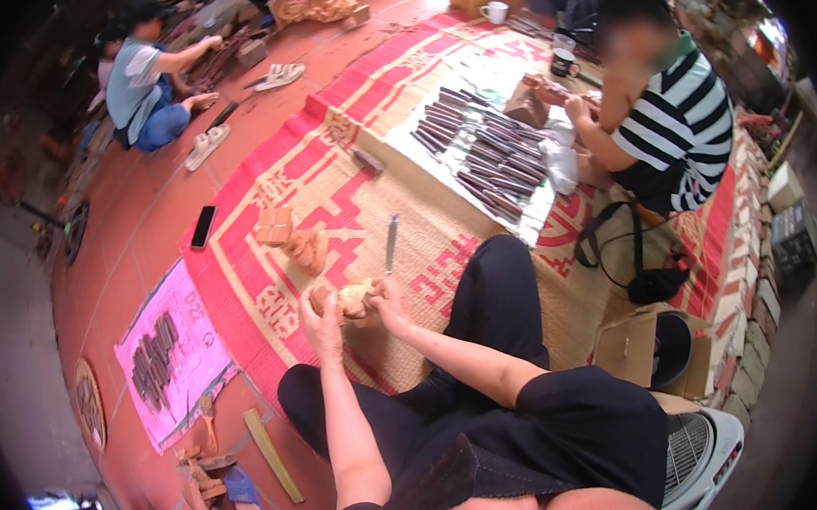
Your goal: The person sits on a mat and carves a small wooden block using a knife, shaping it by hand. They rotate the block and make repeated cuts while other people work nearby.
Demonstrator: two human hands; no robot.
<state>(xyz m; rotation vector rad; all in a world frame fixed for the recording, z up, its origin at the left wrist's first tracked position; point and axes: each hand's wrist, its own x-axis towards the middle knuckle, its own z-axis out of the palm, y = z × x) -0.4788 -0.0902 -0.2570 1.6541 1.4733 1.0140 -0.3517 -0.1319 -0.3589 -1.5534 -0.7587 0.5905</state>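
Observation:
My left hand is closed round a small brown wooden piece. My right hand pinches a pale yellow piece that looks like a folded sheet or cloth. The two hands are close together above the woven mat, and the pale piece lies between them against the wooden one. Just beyond my left hand, a carved wooden piece rests on the mat beside a light wooden block. A slim grey metal tool lies farther off, past my right hand.
On the red-patterned mat, a white sheet holds rows of dark carving tools. A person in a striped shirt sits at the right. A phone and a pink sheet lie left. A fan stands behind right.

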